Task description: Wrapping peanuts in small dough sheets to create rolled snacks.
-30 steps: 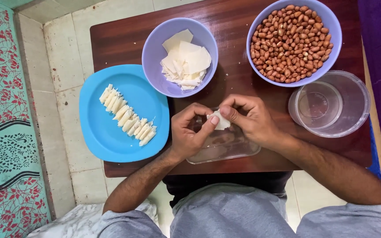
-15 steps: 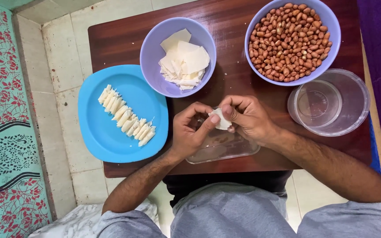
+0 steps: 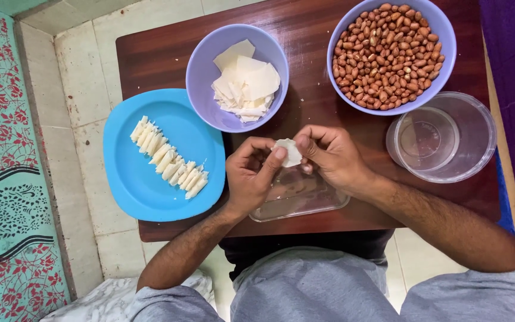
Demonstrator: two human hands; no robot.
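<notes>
Holding a small white wrapper piece (image 3: 288, 152) between them, both hands meet over the near edge of the dark brown wooden table (image 3: 311, 107). The piece looks thin, soft and pale, with a bent edge. The left hand (image 3: 250, 176) pinches it with thumb and fingertips curled in. The right hand (image 3: 332, 156) grips the other side, its fingers bent close around it. Both wrists point back toward the person's lap.

Just under the hands sits a clear flat dish (image 3: 299, 200), see-through and shiny. To the left is a smooth round blue plate (image 3: 144, 191) with a slanted row of little white rolled sticks (image 3: 168, 160) lying side by side. Behind the hands is a round purple bowl (image 3: 204, 77) with a loose heap of flat white sheets (image 3: 245, 86). A second purple bowl (image 3: 442, 53) on the right is full of small reddish-brown peanuts (image 3: 385, 53). Near the right hand stands a clear round tub (image 3: 472, 143). The floor has pale tiles (image 3: 78, 89) and a green and red patterned mat (image 3: 4, 149).
</notes>
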